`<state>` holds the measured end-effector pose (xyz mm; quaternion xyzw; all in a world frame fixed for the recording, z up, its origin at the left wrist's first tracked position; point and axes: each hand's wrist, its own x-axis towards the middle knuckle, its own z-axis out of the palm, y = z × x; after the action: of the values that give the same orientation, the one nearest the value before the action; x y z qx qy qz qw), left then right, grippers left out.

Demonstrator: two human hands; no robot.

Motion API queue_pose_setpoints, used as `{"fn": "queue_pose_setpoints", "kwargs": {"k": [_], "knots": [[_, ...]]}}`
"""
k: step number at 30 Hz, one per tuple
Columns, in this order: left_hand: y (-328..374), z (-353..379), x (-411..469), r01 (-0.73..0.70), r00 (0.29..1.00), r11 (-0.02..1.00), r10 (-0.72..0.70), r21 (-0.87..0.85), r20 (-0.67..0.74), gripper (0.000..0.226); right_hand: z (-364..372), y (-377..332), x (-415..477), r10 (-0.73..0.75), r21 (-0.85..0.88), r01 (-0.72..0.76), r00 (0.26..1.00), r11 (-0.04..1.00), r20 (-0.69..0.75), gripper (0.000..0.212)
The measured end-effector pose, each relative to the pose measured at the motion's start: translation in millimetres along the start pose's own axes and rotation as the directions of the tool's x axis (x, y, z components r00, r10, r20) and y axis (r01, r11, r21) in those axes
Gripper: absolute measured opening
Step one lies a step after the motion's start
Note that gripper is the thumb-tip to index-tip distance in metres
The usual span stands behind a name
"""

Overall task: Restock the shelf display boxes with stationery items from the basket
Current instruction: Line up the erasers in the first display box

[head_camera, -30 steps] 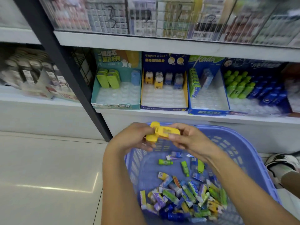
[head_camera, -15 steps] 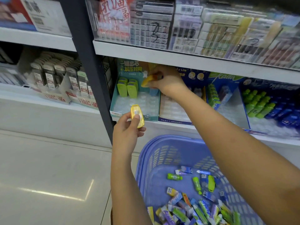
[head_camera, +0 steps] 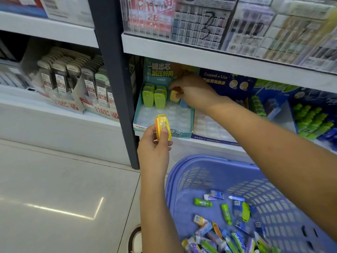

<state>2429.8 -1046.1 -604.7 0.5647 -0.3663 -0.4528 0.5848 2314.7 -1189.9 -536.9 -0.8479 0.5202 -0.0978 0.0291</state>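
My left hand (head_camera: pixel 155 152) pinches an upright yellow eraser case (head_camera: pixel 162 129) in front of the teal display box (head_camera: pixel 144 123). Inside that box my right hand (head_camera: pixel 193 90) holds a second yellow case (head_camera: pixel 174 96) against the back row, beside two green cases (head_camera: pixel 154 98) and a blue one (head_camera: pixel 183 104) partly hidden under the hand. The box's clear tray slots in front are bare. The purple basket (head_camera: pixel 184 172) sits below my right arm, with several small stationery items (head_camera: pixel 224 236) heaped at its bottom.
A dark shelf post (head_camera: pixel 116 88) stands just left of the teal box. To the right are a dark blue display box (head_camera: pixel 226 83) and more boxes with green tubes (head_camera: pixel 310 117). Lead packs (head_camera: pixel 73 83) fill the left shelf. A shoe tip (head_camera: pixel 135 238) shows on the tiled floor.
My right hand lowered its yellow case into the back row of the teal box. My left hand turned its case upright and lifted it a little. The view moved closer to the shelf.
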Motion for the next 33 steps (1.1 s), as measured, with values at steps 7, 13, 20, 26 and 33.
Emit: {"fn": "queue_pose_setpoints", "kwargs": {"k": [7, 13, 20, 26, 33], "knots": [[1, -1, 0, 0.004, 1.0, 1.0, -0.004, 0.018, 0.009, 0.01, -8, 6, 14, 0.065, 0.133, -0.082, 0.99, 0.988, 0.129, 0.04], [6, -6, -3, 0.007, 1.0, 1.0, -0.007, -0.002, 0.018, 0.017, 12, 4, 4, 0.093, 0.26, -0.06, 0.989, 0.964, -0.116, 0.018], [17, -8, -4, -0.119, 0.993, 0.99, 0.12, 0.071, -0.02, 0.015, 10, 0, -2, -0.102, -0.269, 0.088, 0.994, 0.959, -0.037, 0.031], [22, -5, -2, -0.317, 0.942, 0.917, 0.334, 0.242, -0.032, 0.042, -21, -30, -44, 0.174, 0.524, -0.209, 0.978, 0.826, 0.116, 0.033], [26, 4, -1, -0.343, 0.939, 0.916, 0.338, 0.207, 0.061, 0.065, -37, -19, -56, -0.017, 0.702, -0.35, 0.889, 0.62, 0.458, 0.027]]}}
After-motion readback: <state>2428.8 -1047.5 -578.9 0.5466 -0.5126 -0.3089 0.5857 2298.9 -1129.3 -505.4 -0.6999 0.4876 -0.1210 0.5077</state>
